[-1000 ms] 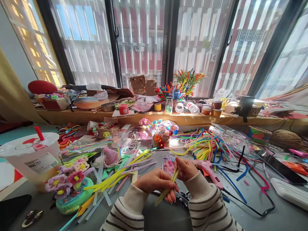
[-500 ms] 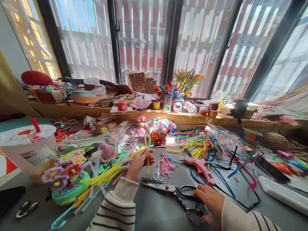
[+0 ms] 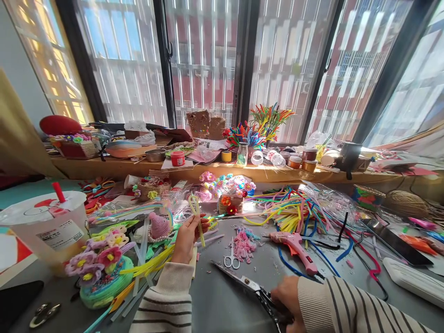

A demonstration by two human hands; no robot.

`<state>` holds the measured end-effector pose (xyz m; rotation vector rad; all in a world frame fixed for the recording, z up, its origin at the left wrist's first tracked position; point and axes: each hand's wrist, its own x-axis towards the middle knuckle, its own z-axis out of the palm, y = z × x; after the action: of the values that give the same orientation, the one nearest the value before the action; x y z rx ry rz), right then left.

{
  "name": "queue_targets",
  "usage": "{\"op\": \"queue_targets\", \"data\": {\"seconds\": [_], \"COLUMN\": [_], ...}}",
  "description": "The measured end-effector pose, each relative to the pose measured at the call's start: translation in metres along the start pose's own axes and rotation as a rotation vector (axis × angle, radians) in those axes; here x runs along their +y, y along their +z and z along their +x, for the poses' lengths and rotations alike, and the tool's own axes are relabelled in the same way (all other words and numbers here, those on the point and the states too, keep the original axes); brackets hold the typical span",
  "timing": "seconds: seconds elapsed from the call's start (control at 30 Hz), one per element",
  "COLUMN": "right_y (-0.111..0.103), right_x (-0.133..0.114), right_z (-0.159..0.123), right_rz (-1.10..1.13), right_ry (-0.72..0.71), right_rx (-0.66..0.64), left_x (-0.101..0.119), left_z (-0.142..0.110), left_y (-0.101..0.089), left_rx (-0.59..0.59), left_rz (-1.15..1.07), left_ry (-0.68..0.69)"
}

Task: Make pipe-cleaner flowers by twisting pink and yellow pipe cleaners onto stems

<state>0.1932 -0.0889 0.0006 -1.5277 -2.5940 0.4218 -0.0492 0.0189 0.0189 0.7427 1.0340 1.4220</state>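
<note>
Black-handled scissors (image 3: 247, 281), grips hidden by R hand (image 3: 287, 300)

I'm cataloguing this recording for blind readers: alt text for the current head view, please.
The left hand holds up a looped yellow strip while the right hand grips large scissors on a gray table; a pink glue gun, small scissors and pink scraps lie nearby.

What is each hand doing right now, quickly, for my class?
Left hand: closed on a looped pale-yellow strip.
Right hand: closed on the handles of the large scissors.
</note>
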Motion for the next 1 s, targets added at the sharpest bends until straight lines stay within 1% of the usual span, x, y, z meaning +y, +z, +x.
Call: {"op": "queue_targets", "data": {"seconds": [0.03,0.07,0.13,0.17,0.2,0.27,0.3,0.4,0.43,0.5,0.57,0.67,0.7,0.8,0.87,0.9,1.0], "right_y": [-0.005,-0.009,-0.014,-0.015,-0.013,-0.005,0.000,0.014,0.016,0.015,0.008,-0.004,-0.006,-0.003,0.005,0.010,0.021], "right_x": [-0.001,-0.002,-0.001,0.002,0.004,0.010,0.012,0.013,0.010,0.002,-0.009,-0.025,-0.030,-0.039,-0.041,-0.041,-0.038], "right_z": [-0.003,-0.008,-0.021,-0.028,-0.036,-0.051,-0.056,-0.058,-0.053,-0.037,-0.016,0.017,0.027,0.047,0.055,0.057,0.058], "right_rz": [0.037,0.104,0.248,0.314,0.364,0.492,0.603,1.091,1.217,1.378,1.459,1.462,1.472,1.527,1.577,1.596,1.627], "right_ry": [-0.018,-0.023,0.081,0.146,0.193,0.314,0.341,0.232,0.214,0.171,0.063,-0.120,-0.171,-0.286,-0.310,-0.319,-0.307], "right_rx": [-0.133,-0.186,-0.229,-0.223,-0.178,-0.034,0.013,0.021,0.023,0.041,0.038,0.061,0.043,-0.019,-0.021,-0.043,-0.084], "left_x": [0.000,0.000,0.000,0.000,0.000,0.000,0.000,0.000,-0.001,-0.001,-0.001,-0.002,-0.003,-0.004,-0.005,-0.006,-0.009], "left_z": [0.000,0.000,-0.001,-0.001,-0.002,-0.002,-0.002,-0.003,-0.003,-0.003,-0.003,-0.002,-0.002,-0.002,-0.001,-0.001,0.000], "left_y": [0.000,0.000,0.001,0.002,0.002,0.001,0.001,0.000,0.000,0.000,0.001,0.002,0.003,0.003,0.003,0.003,0.003], "left_rx": [0.003,0.003,0.004,0.007,0.006,-0.008,-0.019,-0.038,-0.038,-0.042,-0.060,-0.074,-0.079,-0.082,-0.077,-0.079,-0.104], "left_rz": [0.005,0.011,0.023,0.028,0.033,0.043,0.049,0.092,0.113,0.148,0.158,0.155,0.155,0.162,0.178,0.189,0.224], "left_ry": [-0.006,-0.009,-0.006,0.000,0.007,0.024,0.034,0.050,0.050,0.041,0.037,0.045,0.052,0.067,0.074,0.081,0.112]}}
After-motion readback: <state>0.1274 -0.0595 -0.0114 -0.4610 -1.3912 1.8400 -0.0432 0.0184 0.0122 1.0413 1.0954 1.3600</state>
